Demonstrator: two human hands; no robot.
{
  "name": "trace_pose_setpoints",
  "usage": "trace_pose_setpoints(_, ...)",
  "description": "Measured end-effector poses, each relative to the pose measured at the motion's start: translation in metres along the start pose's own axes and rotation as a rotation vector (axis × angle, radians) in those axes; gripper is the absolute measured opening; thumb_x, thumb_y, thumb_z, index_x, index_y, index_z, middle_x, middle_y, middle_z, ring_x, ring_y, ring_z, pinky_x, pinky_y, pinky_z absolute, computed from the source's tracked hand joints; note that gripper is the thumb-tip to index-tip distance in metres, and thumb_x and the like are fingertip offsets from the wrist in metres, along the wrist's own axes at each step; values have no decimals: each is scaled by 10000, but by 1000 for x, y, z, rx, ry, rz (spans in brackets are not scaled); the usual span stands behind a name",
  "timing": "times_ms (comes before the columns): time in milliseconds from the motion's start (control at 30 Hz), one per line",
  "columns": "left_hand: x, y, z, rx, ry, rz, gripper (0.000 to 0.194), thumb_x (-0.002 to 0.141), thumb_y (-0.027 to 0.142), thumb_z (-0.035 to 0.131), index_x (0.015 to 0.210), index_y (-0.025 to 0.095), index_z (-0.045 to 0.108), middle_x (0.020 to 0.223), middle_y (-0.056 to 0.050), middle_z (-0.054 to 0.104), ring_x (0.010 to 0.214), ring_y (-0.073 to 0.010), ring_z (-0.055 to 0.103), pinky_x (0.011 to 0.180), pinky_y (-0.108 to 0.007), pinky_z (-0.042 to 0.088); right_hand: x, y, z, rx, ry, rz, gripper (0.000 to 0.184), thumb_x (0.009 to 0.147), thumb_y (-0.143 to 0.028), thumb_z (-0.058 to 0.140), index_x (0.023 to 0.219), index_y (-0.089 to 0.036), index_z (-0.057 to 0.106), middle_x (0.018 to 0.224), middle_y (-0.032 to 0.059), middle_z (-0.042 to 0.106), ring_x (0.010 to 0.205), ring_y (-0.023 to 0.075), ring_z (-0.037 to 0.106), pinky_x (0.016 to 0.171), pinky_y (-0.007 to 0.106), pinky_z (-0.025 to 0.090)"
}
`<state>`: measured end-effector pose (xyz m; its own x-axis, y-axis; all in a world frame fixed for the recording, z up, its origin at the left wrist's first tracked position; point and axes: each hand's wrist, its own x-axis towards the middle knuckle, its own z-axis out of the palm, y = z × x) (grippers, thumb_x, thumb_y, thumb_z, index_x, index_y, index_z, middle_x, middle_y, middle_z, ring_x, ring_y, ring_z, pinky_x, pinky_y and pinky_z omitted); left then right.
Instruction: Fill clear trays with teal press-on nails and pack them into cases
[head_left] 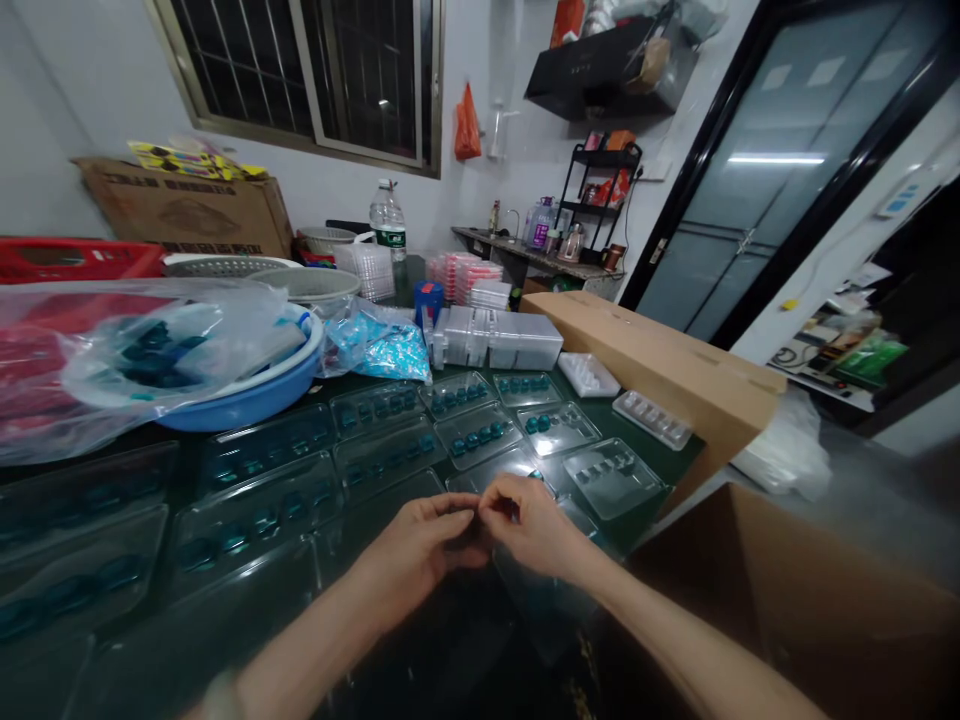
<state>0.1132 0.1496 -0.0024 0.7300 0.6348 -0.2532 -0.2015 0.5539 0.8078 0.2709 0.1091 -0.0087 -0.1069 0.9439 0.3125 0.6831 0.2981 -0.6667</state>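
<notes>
My left hand [420, 545] and my right hand [529, 525] meet fingertip to fingertip low over the dark table [465, 650]. Both are closed in a pinch on something small that I cannot make out. Around them lie several clear plastic blister trays [472, 437], many holding small teal pieces. One clear tray [611, 475] lies just right of my right hand, and another clear tray [255, 520] lies to the left of my left hand.
A blue basin [247, 400] under a plastic bag sits at the left. A bag of blue pieces [379, 345] and stacked clear boxes [495, 338] stand behind the trays. A long cardboard box [660, 365] lies at the right, and an open carton [787, 600] near my right arm.
</notes>
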Motion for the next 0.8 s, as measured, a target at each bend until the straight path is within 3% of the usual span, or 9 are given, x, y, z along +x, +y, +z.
trace_pose_setpoints(200,-1,-3,5,161,28,65,256,687,76,507,916,107,617,863,-105,622,706,-191,595,643,-332,469,-5,-5,1,24,-17,31,78,678,-146,579,733,-199,595,692,-24,556,634,101,502,565,206,368)
trace_pose_setpoints(400,-3,-9,5,359,12,156,378,644,29,435,972,117,601,814,-80,627,709,-189,602,566,-281,467,0,5,-1,239,-186,148,60,706,-177,560,753,-176,597,583,-40,566,510,82,499,461,175,354)
trace_pose_setpoints(467,0,-12,1,385,16,167,399,630,23,422,979,113,593,773,-67,626,673,-182,603,539,-274,463,0,4,-1,193,-218,128,74,725,-164,527,751,-171,596,603,-33,578,523,84,508,476,178,355)
trace_pose_setpoints(667,6,-12,-6,370,132,165,432,609,27,423,1015,107,548,840,-75,626,530,-146,590,509,-290,456,-7,-6,12,-332,53,-32,142,761,-128,437,736,-171,571,714,12,556,655,120,500,581,228,320)
trace_pose_setpoints(800,6,-5,-2,313,130,118,401,595,20,422,964,95,561,784,-68,626,479,-129,566,496,-285,444,-6,-3,19,-242,78,10,126,757,-108,426,697,-174,515,675,-9,534,602,98,478,553,205,313)
